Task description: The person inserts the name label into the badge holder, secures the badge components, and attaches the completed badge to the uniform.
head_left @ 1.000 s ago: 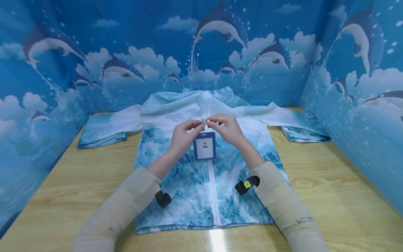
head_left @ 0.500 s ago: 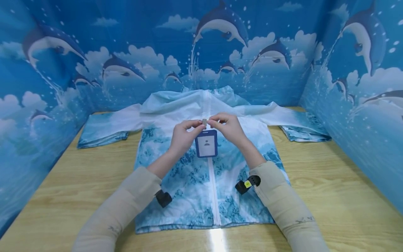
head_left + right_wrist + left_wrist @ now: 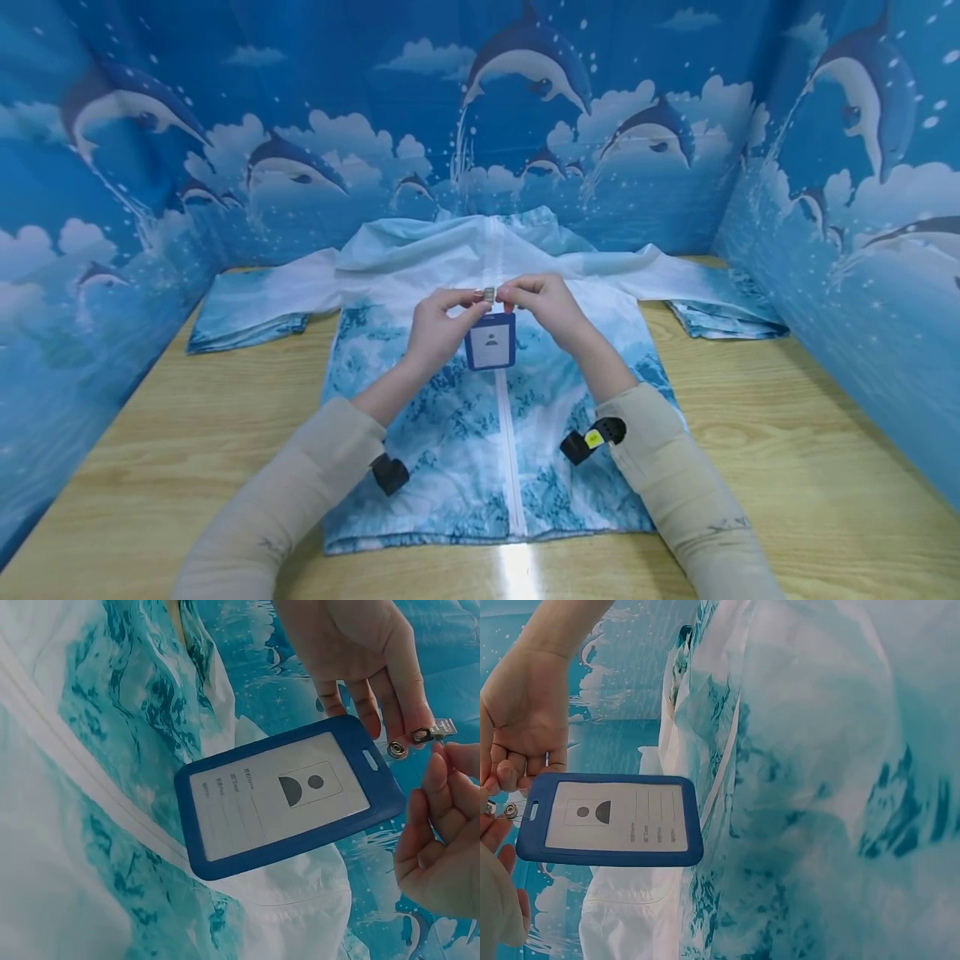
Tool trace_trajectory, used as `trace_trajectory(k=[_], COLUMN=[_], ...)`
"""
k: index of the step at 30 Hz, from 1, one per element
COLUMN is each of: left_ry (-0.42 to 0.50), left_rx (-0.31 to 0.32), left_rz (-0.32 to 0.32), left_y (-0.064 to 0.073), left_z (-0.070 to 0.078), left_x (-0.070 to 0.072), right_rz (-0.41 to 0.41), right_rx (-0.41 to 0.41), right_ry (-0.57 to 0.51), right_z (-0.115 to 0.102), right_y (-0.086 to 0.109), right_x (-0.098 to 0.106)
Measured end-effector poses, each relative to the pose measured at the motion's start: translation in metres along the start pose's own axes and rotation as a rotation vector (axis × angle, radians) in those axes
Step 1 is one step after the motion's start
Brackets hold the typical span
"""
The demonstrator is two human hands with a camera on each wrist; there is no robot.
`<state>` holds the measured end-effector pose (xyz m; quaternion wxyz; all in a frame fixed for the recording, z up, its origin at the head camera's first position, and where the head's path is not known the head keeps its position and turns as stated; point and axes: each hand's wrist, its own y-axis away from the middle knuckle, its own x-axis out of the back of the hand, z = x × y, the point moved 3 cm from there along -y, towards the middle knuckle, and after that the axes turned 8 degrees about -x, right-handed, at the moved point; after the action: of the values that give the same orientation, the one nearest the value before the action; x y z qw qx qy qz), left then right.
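Observation:
A blue-framed ID badge [image 3: 491,342] hangs from a small metal badge clip [image 3: 489,295] above the chest of a jacket [image 3: 420,433]. My left hand [image 3: 442,321] pinches the clip between thumb and index finger. Opposite it, my right hand [image 3: 543,304] has its thumb and index finger drawn together right at the clip's end. From the right wrist, the badge [image 3: 289,796] shows a white card with a simple person icon, and a round metal snap [image 3: 396,750] sits between its slot and the clip [image 3: 424,735]. The fingers partly cover the clip.
The white-to-teal jacket lies spread on a wooden table [image 3: 780,433], its zipper [image 3: 510,483] running down the middle. Its cuffs [image 3: 247,329] lie folded at both sides. A blue dolphin-print curtain [image 3: 360,100] encloses the back and sides.
The clip has turned slightly and moved a little lower in the hands, while the badge hangs a bit higher than a second ago. The right fingertips have shifted slightly to the right.

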<state>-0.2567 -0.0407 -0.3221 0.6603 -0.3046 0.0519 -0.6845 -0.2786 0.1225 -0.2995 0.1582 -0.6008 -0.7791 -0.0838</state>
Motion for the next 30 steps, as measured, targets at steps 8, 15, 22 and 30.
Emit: trace_trajectory(k=[8,15,22,30], left_ry=[-0.024,-0.032,0.002,-0.013], left_rx=[-0.002,-0.011,-0.061,-0.074], left_rz=[-0.01,-0.012,-0.006,-0.06], left_y=[0.0006,0.0013,-0.0019,-0.0063], left_z=[0.0003,0.0013,0.0,0.0054], left_x=[-0.0011,-0.0022,0.0009,0.0075], right_rz=[-0.008,-0.024,-0.003,-0.057], right_rx=[-0.09,-0.121,-0.131,-0.1], right_ry=[-0.093,-0.196,-0.172,-0.065], right_z=[0.0017,0.0039,0.0047,0.0021], right_y=[0.0014,0.0029,0.0026,0.0017], right_x=[-0.0009,-0.0022,-0.0058,-0.0078])
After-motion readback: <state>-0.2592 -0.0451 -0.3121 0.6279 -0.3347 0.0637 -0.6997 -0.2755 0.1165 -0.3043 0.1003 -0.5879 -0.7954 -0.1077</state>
